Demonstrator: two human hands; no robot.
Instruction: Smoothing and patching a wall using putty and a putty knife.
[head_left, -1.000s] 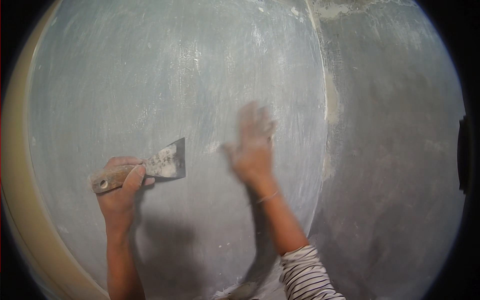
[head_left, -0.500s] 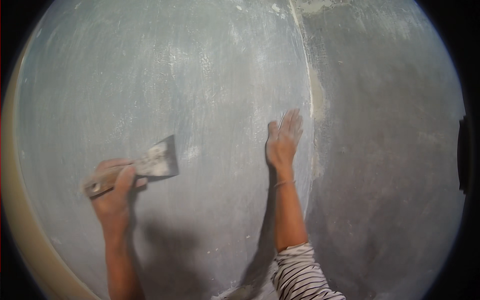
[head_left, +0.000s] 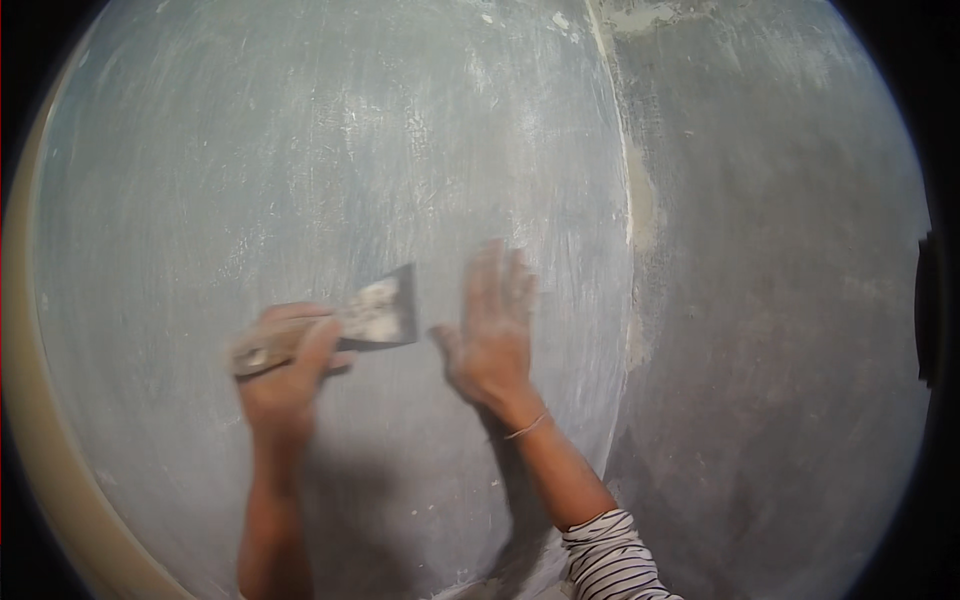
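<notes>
A putty knife with a wooden handle is gripped in my left hand. Whitish residue coats its metal blade, which points to the right with its broad edge toward my other hand. Slightly blurred, my right hand lies flat on the grey wall, fingers stretched upward and thumb out to the left. It holds nothing. A small gap of wall separates the blade from my right thumb. Whether the blade touches the surface I cannot tell.
A pale vertical seam runs down the wall where it meets a darker grey section. Rough light patches mark the top. A cream-coloured strip curves along the left side. Small white flecks dot the surface low down.
My left hand has moved right with the putty knife. My right hand has shifted left and slightly down, away from the seam, so hand and blade are closer together.
</notes>
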